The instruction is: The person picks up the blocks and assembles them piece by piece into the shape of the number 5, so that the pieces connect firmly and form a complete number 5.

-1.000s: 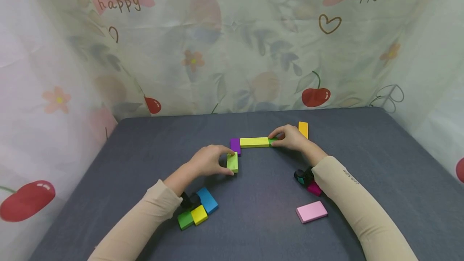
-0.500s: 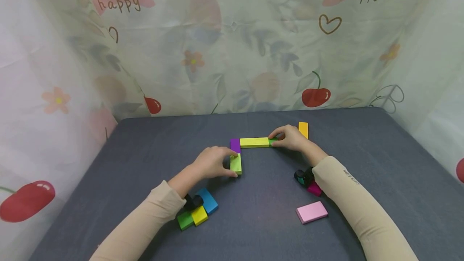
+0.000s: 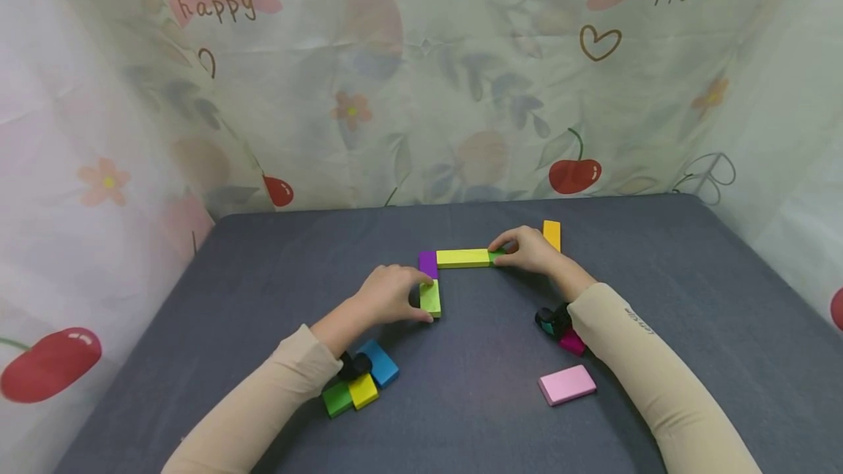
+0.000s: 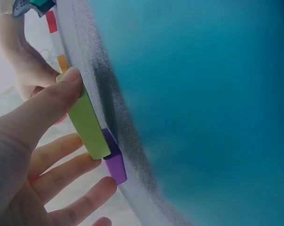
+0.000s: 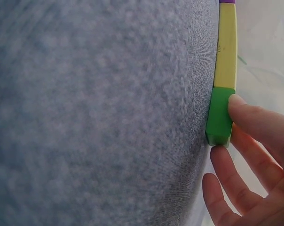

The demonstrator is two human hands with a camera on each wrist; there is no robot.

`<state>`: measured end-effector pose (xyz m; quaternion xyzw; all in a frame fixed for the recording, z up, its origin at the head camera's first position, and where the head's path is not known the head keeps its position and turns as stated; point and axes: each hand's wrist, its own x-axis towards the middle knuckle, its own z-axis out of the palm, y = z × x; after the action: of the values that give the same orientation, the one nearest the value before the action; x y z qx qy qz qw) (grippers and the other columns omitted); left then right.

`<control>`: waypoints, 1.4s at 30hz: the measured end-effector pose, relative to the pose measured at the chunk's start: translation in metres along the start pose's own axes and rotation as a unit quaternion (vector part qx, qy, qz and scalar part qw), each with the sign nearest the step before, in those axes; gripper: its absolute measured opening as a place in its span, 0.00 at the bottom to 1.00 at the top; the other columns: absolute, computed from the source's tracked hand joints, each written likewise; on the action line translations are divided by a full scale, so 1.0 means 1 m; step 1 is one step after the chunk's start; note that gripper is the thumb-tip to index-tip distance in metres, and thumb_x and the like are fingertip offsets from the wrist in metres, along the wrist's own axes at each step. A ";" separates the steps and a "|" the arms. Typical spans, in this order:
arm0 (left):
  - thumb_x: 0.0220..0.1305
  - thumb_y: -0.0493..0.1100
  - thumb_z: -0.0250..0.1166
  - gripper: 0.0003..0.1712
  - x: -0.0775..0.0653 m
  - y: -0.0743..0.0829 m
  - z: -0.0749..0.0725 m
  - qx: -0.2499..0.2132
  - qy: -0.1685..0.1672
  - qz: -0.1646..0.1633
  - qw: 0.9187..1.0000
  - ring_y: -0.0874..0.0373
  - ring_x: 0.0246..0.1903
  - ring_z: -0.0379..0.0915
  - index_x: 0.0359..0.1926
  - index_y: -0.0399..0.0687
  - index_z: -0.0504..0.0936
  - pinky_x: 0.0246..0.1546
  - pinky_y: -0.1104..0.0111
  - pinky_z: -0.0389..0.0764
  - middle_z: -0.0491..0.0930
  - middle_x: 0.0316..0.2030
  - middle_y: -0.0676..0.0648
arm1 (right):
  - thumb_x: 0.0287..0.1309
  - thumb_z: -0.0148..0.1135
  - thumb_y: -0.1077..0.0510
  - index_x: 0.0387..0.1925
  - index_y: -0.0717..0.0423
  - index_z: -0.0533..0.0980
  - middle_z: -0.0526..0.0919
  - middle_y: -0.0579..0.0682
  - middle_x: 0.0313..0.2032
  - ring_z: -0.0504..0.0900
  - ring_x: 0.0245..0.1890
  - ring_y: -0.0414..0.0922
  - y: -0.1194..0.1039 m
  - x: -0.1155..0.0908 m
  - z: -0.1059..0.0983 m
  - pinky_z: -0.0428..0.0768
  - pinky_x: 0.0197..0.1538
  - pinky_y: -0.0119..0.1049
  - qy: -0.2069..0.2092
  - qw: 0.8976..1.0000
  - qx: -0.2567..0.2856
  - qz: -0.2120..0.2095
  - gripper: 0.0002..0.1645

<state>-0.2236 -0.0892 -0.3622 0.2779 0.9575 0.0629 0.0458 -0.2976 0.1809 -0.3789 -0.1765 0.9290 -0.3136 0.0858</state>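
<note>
My left hand (image 3: 391,292) pinches a light green block (image 3: 430,299) end to end between thumb and fingers. That block lies at the near end of a purple block (image 3: 428,264), in line with it. From the purple block a long yellow block (image 3: 462,259) runs to the right. At its right end my right hand (image 3: 530,249) holds a green block (image 5: 220,113), thumb on one side and fingers on the other. In the right wrist view the green and yellow blocks meet end to end. The left wrist view shows the thumb on one end of the light green block (image 4: 89,125).
An orange block (image 3: 552,235) lies behind the right hand. Blue (image 3: 378,363), yellow (image 3: 363,390) and green (image 3: 338,399) blocks cluster under the left wrist. A magenta block (image 3: 571,342) and a pink block (image 3: 567,385) lie by the right forearm. Patterned cloth hangs behind the table.
My left hand has moved slightly right with the light green block, bringing it in line with the purple block's near end. My right hand has stayed in place on the green block.
</note>
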 end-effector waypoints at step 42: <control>0.52 0.55 0.70 0.22 0.010 -0.012 -0.004 0.022 -0.061 0.087 0.994 0.54 0.52 0.75 0.49 0.57 0.82 0.54 0.58 0.75 0.80 0.52 0.52 | 0.55 0.64 0.61 0.47 0.59 0.80 0.80 0.61 0.51 0.82 0.44 0.53 0.001 -0.001 -0.001 0.82 0.44 0.40 0.001 1.000 0.002 -0.001 0.16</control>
<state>-0.2393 -0.0944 -0.3605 0.3643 0.9263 0.0282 0.0924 -0.2976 0.1824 -0.3789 -0.1772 0.9283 -0.3158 0.0847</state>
